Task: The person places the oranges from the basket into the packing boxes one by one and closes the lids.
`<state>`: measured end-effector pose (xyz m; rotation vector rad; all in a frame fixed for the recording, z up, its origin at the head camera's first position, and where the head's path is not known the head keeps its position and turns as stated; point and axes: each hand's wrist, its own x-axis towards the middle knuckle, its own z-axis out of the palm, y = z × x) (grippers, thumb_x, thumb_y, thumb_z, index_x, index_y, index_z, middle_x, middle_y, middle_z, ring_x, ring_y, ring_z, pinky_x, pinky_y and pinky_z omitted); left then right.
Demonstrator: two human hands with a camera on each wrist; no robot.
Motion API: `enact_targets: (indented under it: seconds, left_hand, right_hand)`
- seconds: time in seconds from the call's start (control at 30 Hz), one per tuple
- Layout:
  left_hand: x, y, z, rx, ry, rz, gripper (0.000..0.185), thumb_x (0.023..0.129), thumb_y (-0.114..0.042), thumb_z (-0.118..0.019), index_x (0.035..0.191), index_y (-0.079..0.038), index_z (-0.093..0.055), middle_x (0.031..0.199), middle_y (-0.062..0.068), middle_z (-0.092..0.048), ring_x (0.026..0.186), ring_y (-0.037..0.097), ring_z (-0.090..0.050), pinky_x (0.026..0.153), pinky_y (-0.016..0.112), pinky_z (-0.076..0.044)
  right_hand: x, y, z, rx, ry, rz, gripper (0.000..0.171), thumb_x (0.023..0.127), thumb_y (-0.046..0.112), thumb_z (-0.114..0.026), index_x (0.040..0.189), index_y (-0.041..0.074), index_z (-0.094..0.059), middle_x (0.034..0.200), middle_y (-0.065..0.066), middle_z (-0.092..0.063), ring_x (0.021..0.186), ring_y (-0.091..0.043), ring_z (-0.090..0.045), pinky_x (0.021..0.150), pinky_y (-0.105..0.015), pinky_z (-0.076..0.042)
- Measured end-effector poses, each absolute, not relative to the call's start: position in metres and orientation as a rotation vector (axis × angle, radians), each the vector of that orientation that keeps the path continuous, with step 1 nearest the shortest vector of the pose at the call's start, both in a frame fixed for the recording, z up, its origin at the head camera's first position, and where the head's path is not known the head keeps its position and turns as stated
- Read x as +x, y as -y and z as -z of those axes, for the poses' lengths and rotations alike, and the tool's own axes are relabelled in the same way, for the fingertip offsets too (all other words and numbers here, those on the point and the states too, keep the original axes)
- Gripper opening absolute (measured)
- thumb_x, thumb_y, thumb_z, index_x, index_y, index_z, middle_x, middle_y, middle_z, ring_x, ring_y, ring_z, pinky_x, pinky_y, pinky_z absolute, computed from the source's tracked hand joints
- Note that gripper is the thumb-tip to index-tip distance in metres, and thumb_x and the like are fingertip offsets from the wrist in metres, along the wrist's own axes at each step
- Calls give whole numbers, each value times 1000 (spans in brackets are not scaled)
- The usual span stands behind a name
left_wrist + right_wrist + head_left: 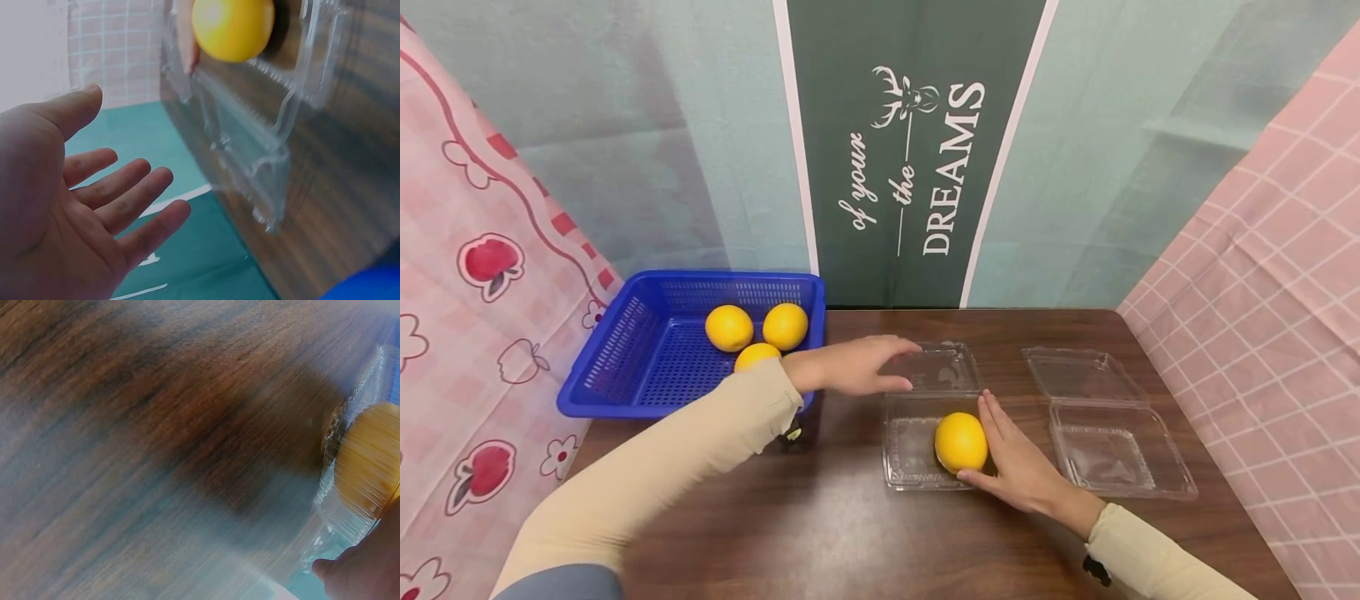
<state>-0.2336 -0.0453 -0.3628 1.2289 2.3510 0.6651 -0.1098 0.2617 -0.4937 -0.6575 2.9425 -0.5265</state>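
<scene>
Right now the orange [960,442] sits in the base of an open clear clamshell box [910,454] near the middle of the dark wooden tabletop [820,533]. The right hand [1018,462] lies against the fruit's right side, fingers straight and together, thumb touching its near edge; the hand is not wrapped round it. Just beyond the orange, the box's lid [943,367] lies flat and open toward the far side, and the left hand [857,364] hovers over the lid's left edge with fingers spread and relaxed, holding nothing. A second open clear box [1108,425] lies to the right, apart from the first. At the far left a blue basket [625,367] holds three more oranges [728,327], partly hidden by the left sleeve [685,450].
</scene>
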Motion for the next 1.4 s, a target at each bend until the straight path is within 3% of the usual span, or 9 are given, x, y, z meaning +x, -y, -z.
enact_targets:
  seconds: [0.4, 0.83, 1.4]
  left_hand:
    - [-254, 76, 336, 1195, -2454, -805, 57, 102, -26, -64, 147, 3, -46, 141, 18, -56, 128, 30, -56, 110, 41, -42]
    - [-279, 116, 314, 1045, -2508, -953, 54, 102, -19, -62, 148, 4, -45, 142, 24, -54, 127, 37, -56, 104, 51, -46]
    - [-308, 170, 315, 848, -2592, -1002, 47, 105, -16, -56, 144, 10, -46, 142, 30, -51, 127, 44, -54, 107, 55, -43]
  right_hand:
    - [-109, -262, 494, -691, -2974, 513, 113, 90, 63, -66, 158, -8, -13, 165, -29, -10, 149, -45, -24, 113, -59, -32]
    - [-109, -262, 492, -655, -2939, 519, 112, 90, 64, -65, 158, -8, -13, 166, -28, -8, 150, -44, -22, 114, -59, -31]
    - [-108, -261, 493, -670, -2951, 519, 114, 90, 66, -65, 159, -7, -13, 166, -27, -9, 150, -43, -23, 114, -58, -32]
